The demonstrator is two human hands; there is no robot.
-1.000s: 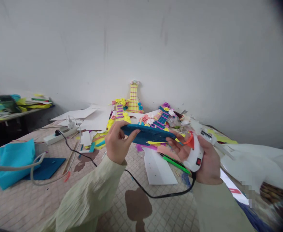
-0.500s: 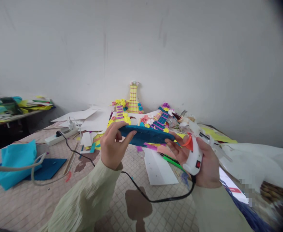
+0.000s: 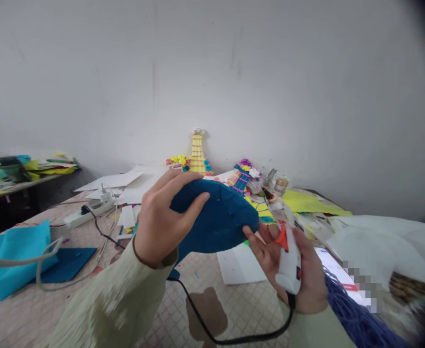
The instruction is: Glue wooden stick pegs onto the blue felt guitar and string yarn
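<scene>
A dark blue covered panel (image 3: pixel 219 217) with a rounded outline is held up over the table, its broad face toward me. My left hand (image 3: pixel 168 217) pinches its upper left edge between thumb and fingers. In my right hand (image 3: pixel 302 270) lies a white glue gun (image 3: pixel 289 266) with an orange trigger, its black cord hanging below. Fingertips of that same hand touch the panel's right edge. The gun's nozzle points up and away from me, beside the panel.
Yellow woven figure (image 3: pixel 197 152) and blue woven figure (image 3: pixel 241 179) stand by the wall. A power strip (image 3: pixel 89 212) and turquoise sheet (image 3: pixel 21 256) lie left. White paper (image 3: pixel 239 268) lies beneath the panel; blue cord (image 3: pixel 364 309) and a phone (image 3: pixel 339 275) are right.
The panel has tilted from nearly edge-on to showing its broad face. My left hand has shifted slightly left, and the glue gun has turned more upright in my right hand.
</scene>
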